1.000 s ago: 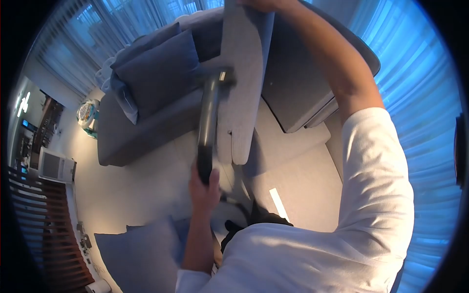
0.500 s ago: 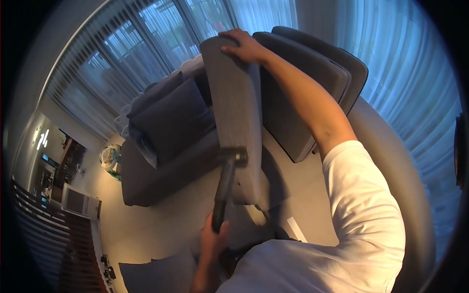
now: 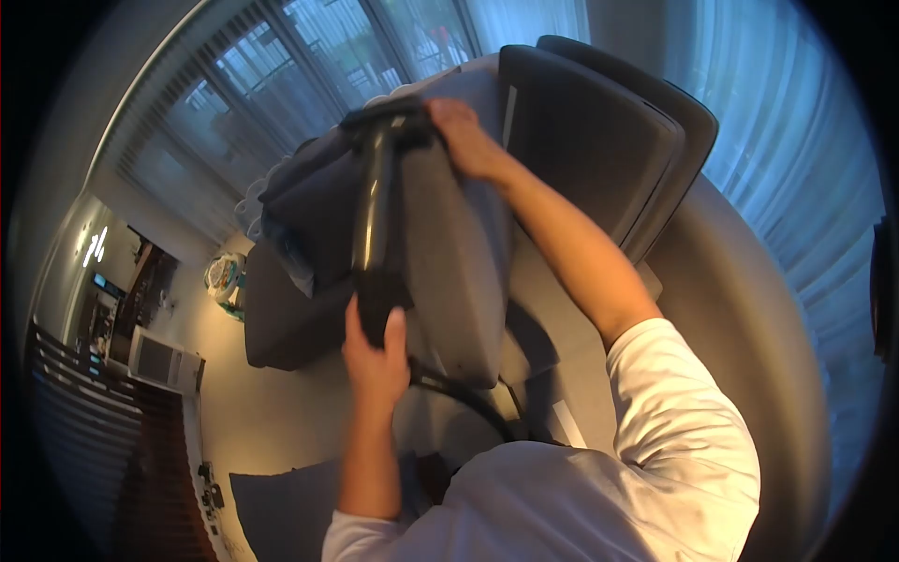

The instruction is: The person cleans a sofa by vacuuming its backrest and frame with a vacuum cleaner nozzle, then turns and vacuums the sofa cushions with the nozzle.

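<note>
My left hand point(image 3: 376, 365) is wrapped around the handle of a dark vacuum cleaner wand point(image 3: 375, 211). Its wide head lies near the upper end of a grey sofa cushion point(image 3: 454, 262), which stands on edge; I cannot tell whether head and cushion touch. From the handle a black hose point(image 3: 464, 393) curves down toward my body. My right hand point(image 3: 464, 140) grips the top of that cushion, close beside the vacuum head, with its fingers partly blurred.
Two more grey cushions point(image 3: 595, 140) lean upright at the right, against the curved sofa point(image 3: 730, 309). Behind the wand is a grey sofa section point(image 3: 300, 328). Another grey cushion point(image 3: 281, 510) lies at lower left. Sheer curtains point(image 3: 309, 75) hang along the windows.
The vacuum wand in my left hand has moved up, from the cushion's lower part to its upper end. My right hand keeps hold while the cushion has tilted and turned.
</note>
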Demonstrator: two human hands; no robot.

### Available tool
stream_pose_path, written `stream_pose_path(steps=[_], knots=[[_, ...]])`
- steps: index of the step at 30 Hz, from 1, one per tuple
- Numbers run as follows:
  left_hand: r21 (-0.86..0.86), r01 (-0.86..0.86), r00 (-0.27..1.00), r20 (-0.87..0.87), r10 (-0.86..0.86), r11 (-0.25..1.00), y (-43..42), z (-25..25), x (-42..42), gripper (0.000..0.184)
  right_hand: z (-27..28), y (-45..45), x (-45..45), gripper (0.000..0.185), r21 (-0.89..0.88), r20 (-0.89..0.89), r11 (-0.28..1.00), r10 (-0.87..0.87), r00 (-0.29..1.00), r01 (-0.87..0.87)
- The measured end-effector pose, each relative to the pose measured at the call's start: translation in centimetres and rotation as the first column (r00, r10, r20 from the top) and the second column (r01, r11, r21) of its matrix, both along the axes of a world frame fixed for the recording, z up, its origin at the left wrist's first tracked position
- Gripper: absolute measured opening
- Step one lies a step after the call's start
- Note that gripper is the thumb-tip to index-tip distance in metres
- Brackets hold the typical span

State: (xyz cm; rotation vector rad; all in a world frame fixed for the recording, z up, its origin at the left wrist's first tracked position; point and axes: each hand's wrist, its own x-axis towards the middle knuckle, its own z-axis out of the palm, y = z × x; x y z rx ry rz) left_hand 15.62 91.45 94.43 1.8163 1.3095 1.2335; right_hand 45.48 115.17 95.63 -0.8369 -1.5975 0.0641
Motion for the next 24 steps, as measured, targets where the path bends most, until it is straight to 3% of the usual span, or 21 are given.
stream_pose_path(steps=[2,4,5,7,9,11,13,14,16,18,19,21,22,23,24], knots=[[-0.074,0.054,0.968,0.247,-0.034,0.996,-3.2,-2.9,-2.6,0.056,0.5,-5.8,-2.0,0.045,0.091,0.083,0.989,-0.126,0.989,0.118],[-0.055,0.044,0.979,0.202,-0.033,0.998,-6.0,-7.1,-7.2,0.054,0.8,-8.8,-3.1,0.037,-0.048,0.214,0.994,-0.088,0.973,0.101],[-0.137,0.049,0.968,0.25,-0.013,0.989,-8.1,-7.1,-8.3,0.048,0.3,-9.3,-3.3,0.037,-0.05,0.219,0.994,-0.085,0.972,0.098],[-0.117,0.075,0.951,0.307,-0.036,0.99,-10.3,-9.2,-10.9,0.043,-0.5,-10.2,-3.3,0.032,-0.091,0.282,0.996,0.041,0.958,-0.016],[-0.077,0.112,0.97,0.224,-0.092,0.991,-11.6,-11.5,-13.1,0.044,0.2,-11.5,-4.0,0.031,-0.074,0.344,0.997,0.052,0.937,-0.028],[-0.077,0.055,0.984,0.171,-0.041,0.996,-12.9,-11.6,-13.7,0.038,1.2,-12.5,-3.8,0.034,-0.268,0.354,0.961,0.162,0.921,-0.066],[-0.327,0.086,0.979,0.204,-0.019,0.941,-14.2,-12.0,-14.5,0.03,1.9,-11.6,-2.9,0.039,-0.312,0.36,0.95,0.127,0.924,-0.009],[-0.1,-0.046,0.997,-0.066,0.039,0.994,-15.0,-14.0,-15.4,0.025,2.4,-10.4,-2.3,0.044,-0.356,0.356,0.933,0.089,0.93,0.047],[-0.03,-0.029,0.993,-0.111,0.025,0.999,-17.3,-16.6,-17.1,0.027,2.2,-5.8,-0.2,0.056,-0.347,0.511,0.876,-0.122,0.851,0.335],[0.03,-0.004,0.987,-0.158,0.009,1.0,-19.8,-20.1,-19.1,0.028,0.3,-0.2,2.7,0.067,-0.374,0.555,0.746,-0.296,0.777,0.551],[0.314,-0.058,0.918,-0.357,0.174,0.948,-21.1,-22.3,-20.6,0.033,-0.2,2.0,4.1,0.075,-0.409,0.552,0.664,-0.365,0.749,0.625],[0.561,-0.049,0.791,-0.484,0.375,0.826,-23.2,-24.1,-22.4,0.038,0.5,4.9,6.1,0.079,-0.442,0.532,0.6,-0.423,0.733,0.667],[-0.076,-0.232,0.893,-0.412,0.182,0.97,-24.9,-23.8,-23.1,0.042,0.1,6.1,6.9,0.084,-0.481,0.509,0.53,-0.48,0.715,0.698],[-0.694,-0.221,0.972,-0.217,0.094,0.686,-26.5,-23.6,-23.8,0.048,-0.2,7.0,7.7,0.084,-0.493,0.522,0.525,-0.459,0.719,0.694],[-0.707,-0.229,0.971,-0.215,0.106,0.669,-27.5,-24.4,-24.7,0.048,0.2,7.9,8.4,0.088,-0.509,0.53,0.52,-0.439,0.726,0.686]])
